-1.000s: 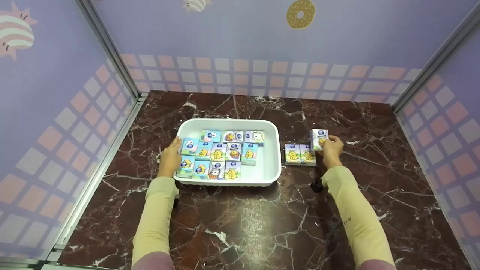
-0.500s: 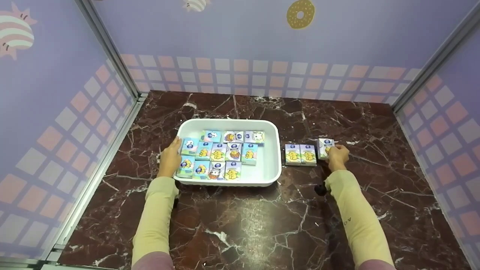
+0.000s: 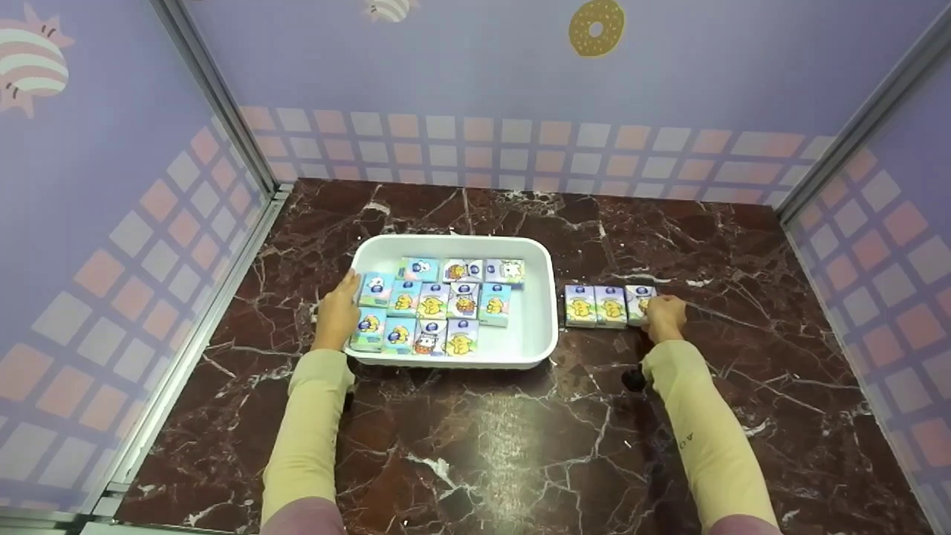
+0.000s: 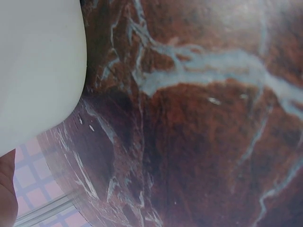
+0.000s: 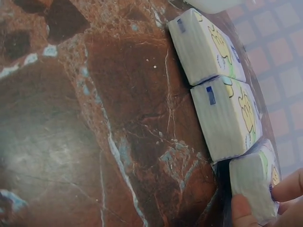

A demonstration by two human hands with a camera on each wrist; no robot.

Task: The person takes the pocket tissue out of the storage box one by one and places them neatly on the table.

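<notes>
Right of frame centre, right hand point(image 3: 663, 316) pinching a tissue pack point(image 3: 637, 304) down onto the counter point(image 3: 475, 446) to extend the row of two packs point(image 3: 595, 306); left hand point(image 3: 338, 312), grip unclear, steadying the tray point(image 3: 539, 297).

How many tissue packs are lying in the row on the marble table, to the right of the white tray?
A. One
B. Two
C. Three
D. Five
C. Three tissue packs lie side by side on the marble table, right of the white tray; the right hand holds the last one with its fingers.
</notes>
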